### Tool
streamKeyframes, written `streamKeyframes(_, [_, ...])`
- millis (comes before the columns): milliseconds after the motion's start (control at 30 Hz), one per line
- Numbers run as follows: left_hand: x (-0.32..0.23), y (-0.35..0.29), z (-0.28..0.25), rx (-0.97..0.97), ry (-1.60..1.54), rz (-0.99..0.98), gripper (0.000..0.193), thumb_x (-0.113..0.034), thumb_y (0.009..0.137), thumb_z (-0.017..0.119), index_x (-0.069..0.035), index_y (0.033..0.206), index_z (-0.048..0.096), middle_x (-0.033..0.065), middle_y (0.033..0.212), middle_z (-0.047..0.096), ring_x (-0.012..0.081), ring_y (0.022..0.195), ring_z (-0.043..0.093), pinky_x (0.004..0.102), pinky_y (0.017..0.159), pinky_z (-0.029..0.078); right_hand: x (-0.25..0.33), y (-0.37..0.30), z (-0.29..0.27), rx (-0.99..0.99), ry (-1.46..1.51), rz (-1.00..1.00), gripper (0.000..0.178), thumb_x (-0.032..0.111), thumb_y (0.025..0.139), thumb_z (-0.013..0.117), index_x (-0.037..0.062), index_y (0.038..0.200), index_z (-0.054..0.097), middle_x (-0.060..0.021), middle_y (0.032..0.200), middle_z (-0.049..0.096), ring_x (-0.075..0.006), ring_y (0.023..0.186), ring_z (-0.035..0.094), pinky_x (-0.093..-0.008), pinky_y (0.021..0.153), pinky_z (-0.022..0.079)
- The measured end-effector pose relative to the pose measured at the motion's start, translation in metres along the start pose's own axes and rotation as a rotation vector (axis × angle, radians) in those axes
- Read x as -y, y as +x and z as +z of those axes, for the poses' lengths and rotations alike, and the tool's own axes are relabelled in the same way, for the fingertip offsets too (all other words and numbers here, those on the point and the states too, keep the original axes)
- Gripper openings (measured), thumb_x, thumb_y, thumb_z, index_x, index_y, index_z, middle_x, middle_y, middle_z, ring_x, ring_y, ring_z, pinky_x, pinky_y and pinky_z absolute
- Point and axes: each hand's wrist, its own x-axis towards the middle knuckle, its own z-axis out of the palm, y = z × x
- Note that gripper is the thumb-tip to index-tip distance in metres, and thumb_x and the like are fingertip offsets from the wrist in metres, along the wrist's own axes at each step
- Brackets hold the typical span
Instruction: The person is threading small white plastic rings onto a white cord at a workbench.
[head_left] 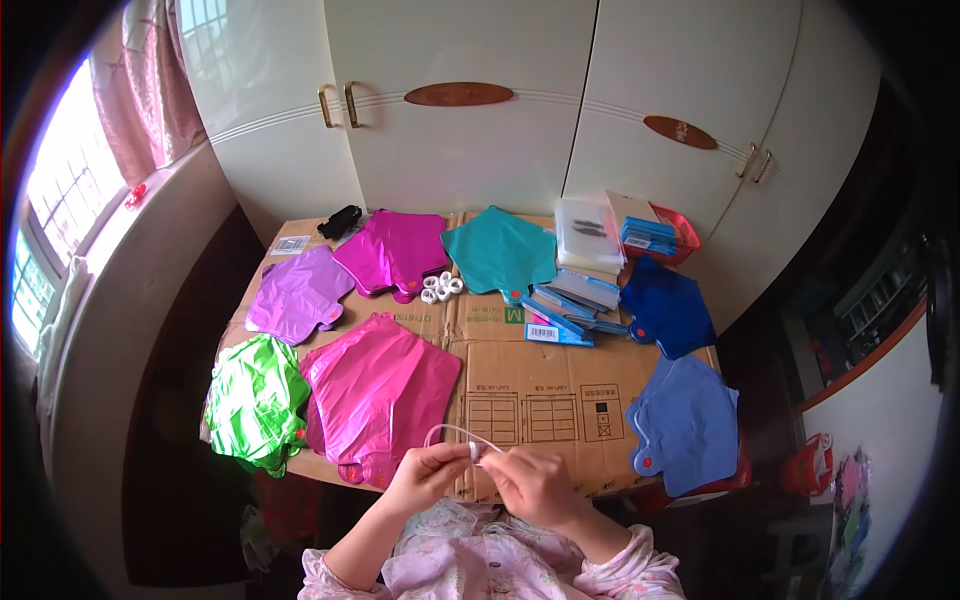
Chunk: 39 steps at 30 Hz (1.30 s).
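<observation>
Near the front edge of the cardboard-covered table [540, 365], both my hands are raised close together. A thin white ribbon [460, 428] arches between them, and a small white coil of it shows at my left fingertips. My left hand [432, 478] pinches this ribbon between thumb and fingers. Closed beside it, my right hand [535, 485] grips the ribbon's other side. Just beyond my left hand lies a stack of pink foil balloons [380, 385], flat. Several white ribbon rolls [441, 288] sit in a cluster at the middle of the table.
More flat foil balloons lie around: green [258, 400], lilac [298, 295], magenta [395, 250], teal [500, 250], dark blue [668, 308], light blue [688, 425]. Blue-edged packs [572, 305], clear plastic bags [588, 228] and a red basket [686, 236] stand back right. Behind rise white cabinets [460, 150].
</observation>
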Motion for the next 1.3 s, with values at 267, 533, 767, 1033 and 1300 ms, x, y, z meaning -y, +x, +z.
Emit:
streamKeyframes(267, [0.001,-0.003,0.006,0.034,-0.613,-0.063,0.024,-0.005,0.090,0.050,0.006,0.110,0.057,0.0027,0.089,0.061,0.0040,0.075,0.051,0.0193,0.064,0.040,-0.019,-0.010,0.022,0.010,0.107,0.084,0.009,0.006,0.078,0.060,0.0050,0.087,0.060,-0.0093,0.073,0.061,-0.0259,0.061,0.061,-0.0334,0.051,0.047])
streamKeyframes(533, [0.005,-0.011,-0.007,0.190,-0.144,0.023,0.020,-0.001,0.089,0.048,0.008,0.104,0.059,0.0086,0.095,0.063,0.0098,0.077,0.056,0.0218,0.072,0.045,0.000,0.003,-0.006,-0.015,-0.008,-0.003,0.005,0.007,0.077,0.061,0.0062,0.083,0.062,-0.0062,0.065,0.058,-0.0220,0.055,0.058,-0.0323,0.049,0.046])
streamKeyframes(767, [-0.008,-0.004,0.001,-0.110,0.289,0.181,0.019,0.001,0.085,0.051,0.004,0.099,0.064,0.0047,0.083,0.062,0.0083,0.065,0.047,0.0232,0.063,0.042,0.002,-0.012,0.012,0.123,-0.083,-0.072,0.006,0.007,0.076,0.062,0.0065,0.081,0.061,-0.0065,0.064,0.057,-0.0222,0.054,0.057,-0.0325,0.048,0.046])
streamKeyframes(1033, [-0.013,-0.008,0.000,-0.125,0.162,0.221,0.016,0.003,0.082,0.053,0.002,0.094,0.064,0.0037,0.069,0.055,0.0100,0.060,0.049,0.0249,0.055,0.040,-0.009,-0.018,0.025,0.096,0.080,-0.061,0.008,0.006,0.077,0.062,0.0061,0.084,0.062,-0.0069,0.065,0.057,-0.0235,0.053,0.056,-0.0323,0.046,0.044])
streamKeyframes(1300, [-0.014,-0.015,0.005,-0.074,-0.298,0.068,0.017,0.005,0.077,0.056,-0.001,0.089,0.065,0.0091,0.068,0.058,0.0147,0.061,0.051,0.0276,0.056,0.041,-0.010,-0.018,0.029,0.085,0.204,0.070,0.006,0.007,0.077,0.063,0.0071,0.082,0.061,-0.0056,0.059,0.053,-0.0206,0.050,0.055,-0.0320,0.045,0.043])
